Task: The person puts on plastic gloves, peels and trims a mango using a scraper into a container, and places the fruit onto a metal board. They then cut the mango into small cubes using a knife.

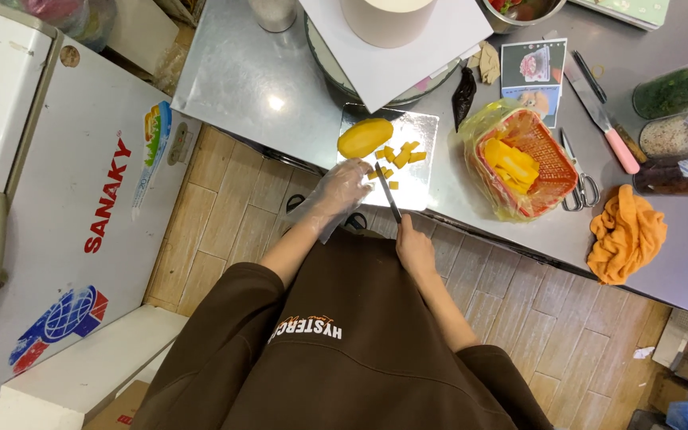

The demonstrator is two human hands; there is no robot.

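My left hand, in a clear plastic glove, rests on the near left part of a shiny metal cutting board and touches small yellow mango cubes. A peeled mango half lies at the board's far left corner. My right hand is bare and holds a dark-bladed knife by the handle, its blade pointing up onto the board next to the gloved fingers.
On the steel counter sit an orange basket in a plastic bag with yellow mango pieces, scissors, a pink-handled knife, an orange cloth, jars and a cake turntable. A white chest freezer stands left.
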